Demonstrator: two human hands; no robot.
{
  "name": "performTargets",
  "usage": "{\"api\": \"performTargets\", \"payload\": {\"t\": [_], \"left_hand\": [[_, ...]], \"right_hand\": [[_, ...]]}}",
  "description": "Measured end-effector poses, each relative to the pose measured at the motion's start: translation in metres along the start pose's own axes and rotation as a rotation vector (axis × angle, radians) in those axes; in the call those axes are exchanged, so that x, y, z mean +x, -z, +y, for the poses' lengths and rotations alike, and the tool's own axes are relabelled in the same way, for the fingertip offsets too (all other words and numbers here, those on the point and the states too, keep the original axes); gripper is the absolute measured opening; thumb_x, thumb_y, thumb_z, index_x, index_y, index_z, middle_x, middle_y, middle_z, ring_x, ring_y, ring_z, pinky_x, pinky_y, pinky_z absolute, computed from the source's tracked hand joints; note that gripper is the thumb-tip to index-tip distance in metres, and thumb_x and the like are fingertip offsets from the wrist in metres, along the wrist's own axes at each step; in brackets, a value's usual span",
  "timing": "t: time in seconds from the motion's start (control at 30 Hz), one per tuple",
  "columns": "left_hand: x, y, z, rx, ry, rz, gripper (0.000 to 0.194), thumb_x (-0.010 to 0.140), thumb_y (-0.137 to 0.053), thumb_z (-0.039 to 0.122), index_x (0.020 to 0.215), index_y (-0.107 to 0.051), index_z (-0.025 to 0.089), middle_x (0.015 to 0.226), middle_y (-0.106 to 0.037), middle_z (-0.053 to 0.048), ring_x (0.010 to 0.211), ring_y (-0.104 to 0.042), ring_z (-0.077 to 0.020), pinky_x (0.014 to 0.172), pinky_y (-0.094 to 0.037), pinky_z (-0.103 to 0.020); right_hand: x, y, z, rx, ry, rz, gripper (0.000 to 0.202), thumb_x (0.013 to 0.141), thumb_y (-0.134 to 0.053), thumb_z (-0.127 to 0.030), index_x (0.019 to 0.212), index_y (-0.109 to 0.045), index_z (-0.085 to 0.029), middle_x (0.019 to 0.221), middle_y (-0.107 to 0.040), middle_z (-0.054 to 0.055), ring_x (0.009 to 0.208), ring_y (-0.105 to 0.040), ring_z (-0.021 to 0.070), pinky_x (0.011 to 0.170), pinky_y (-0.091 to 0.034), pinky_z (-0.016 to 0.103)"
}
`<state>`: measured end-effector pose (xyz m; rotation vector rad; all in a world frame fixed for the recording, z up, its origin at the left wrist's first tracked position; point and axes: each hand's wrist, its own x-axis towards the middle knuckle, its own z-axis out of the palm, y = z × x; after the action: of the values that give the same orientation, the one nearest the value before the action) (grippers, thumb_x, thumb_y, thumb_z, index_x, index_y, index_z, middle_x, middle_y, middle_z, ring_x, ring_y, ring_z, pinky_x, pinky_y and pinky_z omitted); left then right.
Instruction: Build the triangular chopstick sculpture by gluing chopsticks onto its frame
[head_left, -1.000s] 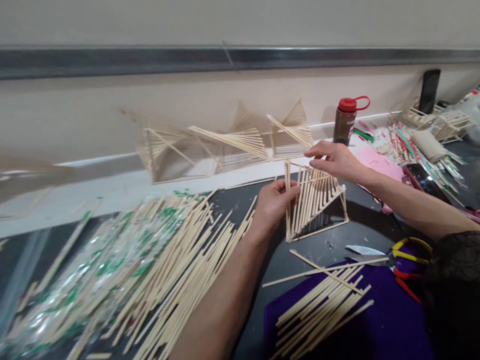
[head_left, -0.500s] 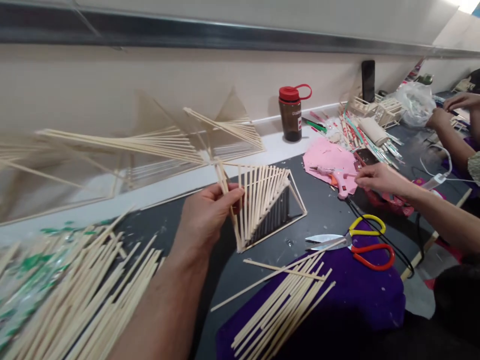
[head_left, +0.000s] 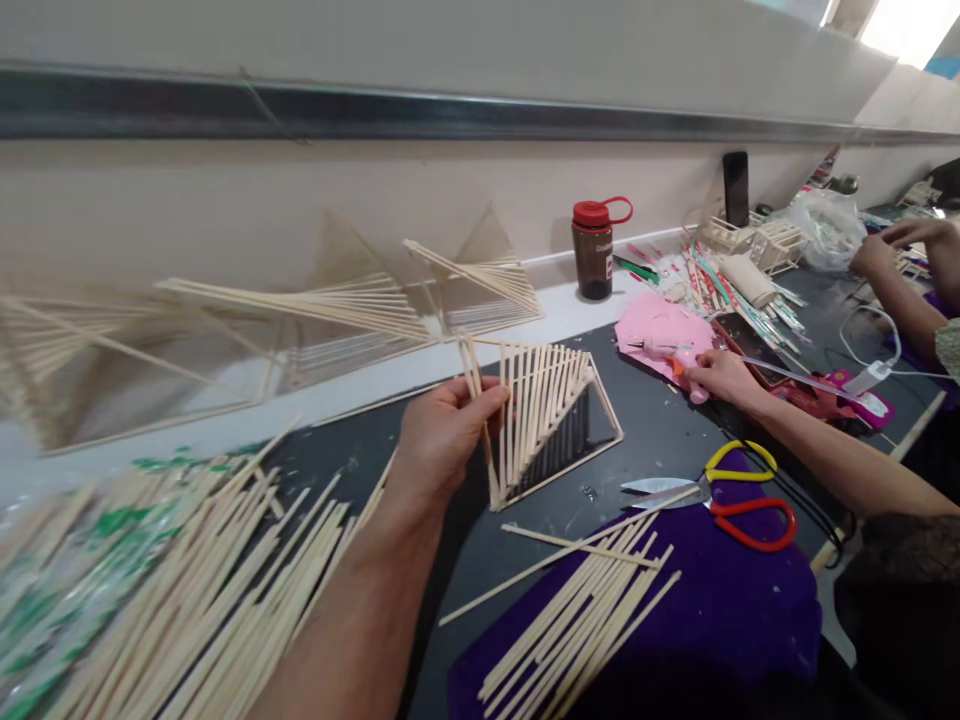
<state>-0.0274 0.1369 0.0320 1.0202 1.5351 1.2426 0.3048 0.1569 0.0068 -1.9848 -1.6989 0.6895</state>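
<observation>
My left hand (head_left: 454, 425) pinches the left end of a wooden stick frame (head_left: 551, 400), whose sticks fan out in a slanting row. The frame stands on the dark table (head_left: 360, 445). Over on the right, my right hand (head_left: 724, 378) has its fingers round the handle of a pink glue gun (head_left: 679, 360), which lies on a pink sheet (head_left: 652, 320). Scissors (head_left: 712, 490) with yellow and red handles lie nearer, beside loose sticks (head_left: 585, 600) on purple cloth (head_left: 712, 610).
Many sticks (head_left: 225, 580) and plastic wrappers lie at the left. Finished stick frames (head_left: 315, 300) stand along the wall. A brown bottle (head_left: 594, 255) and a phone (head_left: 736, 188) are behind. Another person's hands (head_left: 892, 250) are at the far right.
My right hand has come down onto the glue gun's handle and closed round it. The view has shifted slightly; my left hand still pinches the frame.
</observation>
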Motion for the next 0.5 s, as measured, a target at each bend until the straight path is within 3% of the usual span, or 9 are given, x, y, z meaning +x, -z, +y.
{"api": "performTargets", "payload": {"t": [0.17, 0.3, 0.4, 0.5], "left_hand": [[-0.001, 0.002, -0.002, 0.002, -0.012, -0.016, 0.027, 0.051, -0.073, 0.033, 0.069, -0.066, 0.015, 0.055, -0.06, 0.002, 0.049, -0.051, -0.0119, 0.05, -0.04, -0.023], [-0.002, 0.002, -0.001, -0.013, 0.0, -0.005, 0.03, 0.049, -0.076, 0.034, 0.069, -0.066, 0.015, 0.056, -0.061, 0.002, 0.05, -0.052, -0.0123, 0.051, -0.041, -0.024], [-0.004, 0.002, 0.0, -0.029, 0.004, -0.023, 0.031, 0.049, -0.076, 0.035, 0.07, -0.066, 0.015, 0.055, -0.061, 0.002, 0.05, -0.052, -0.0122, 0.052, -0.041, -0.024], [-0.005, 0.003, 0.001, -0.038, 0.006, -0.034, 0.028, 0.05, -0.075, 0.033, 0.069, -0.066, 0.015, 0.055, -0.061, 0.001, 0.049, -0.051, -0.0119, 0.051, -0.041, -0.024]], "right_hand": [[-0.014, -0.002, -0.006, 0.325, 0.047, 0.057, 0.036, 0.065, -0.057, -0.05, 0.076, -0.054, -0.016, 0.067, -0.053, -0.002, 0.057, -0.045, 0.0106, 0.055, -0.034, 0.024], [-0.022, 0.001, -0.021, 0.505, 0.074, 0.024, 0.037, 0.063, -0.06, -0.05, 0.076, -0.051, -0.017, 0.064, -0.049, -0.004, 0.053, -0.042, 0.009, 0.052, -0.033, 0.024], [-0.023, 0.007, -0.038, 0.652, 0.112, -0.019, 0.031, 0.065, -0.065, -0.043, 0.075, -0.048, -0.019, 0.063, -0.055, -0.003, 0.056, -0.05, 0.0104, 0.054, -0.038, 0.023], [-0.022, 0.012, -0.061, 0.837, 0.154, -0.105, 0.027, 0.069, -0.066, -0.036, 0.083, -0.051, -0.019, 0.077, -0.066, 0.001, 0.064, -0.062, 0.0133, 0.058, -0.045, 0.024]]}}
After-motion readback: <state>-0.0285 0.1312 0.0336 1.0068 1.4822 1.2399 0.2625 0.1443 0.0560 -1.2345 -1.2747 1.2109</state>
